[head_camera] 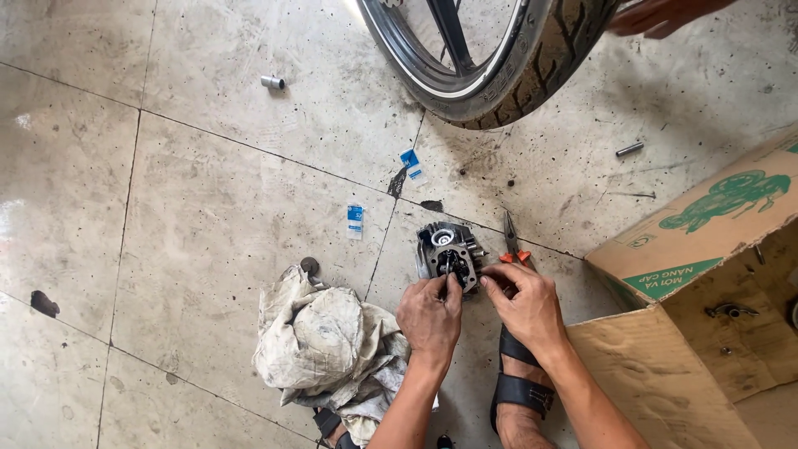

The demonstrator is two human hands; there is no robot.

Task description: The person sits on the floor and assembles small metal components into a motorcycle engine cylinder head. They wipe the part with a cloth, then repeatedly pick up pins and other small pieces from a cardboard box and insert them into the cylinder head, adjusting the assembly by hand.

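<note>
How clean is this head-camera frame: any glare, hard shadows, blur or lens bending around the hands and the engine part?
Head view: even daylight, soft shadows only; mild glare on the floor tiles at the left edge. Left hand, right hand and the grey engine part are sharp, without motion blur. The wheel and cardboard box are cut off by the frame, and the tile joints bow slightly from the wide lens.

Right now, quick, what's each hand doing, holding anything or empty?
Left hand: fingers pinched on the engine part; what they grip cannot be told.
Right hand: fingertips pressed to the same part, holding no separate tool.
</note>
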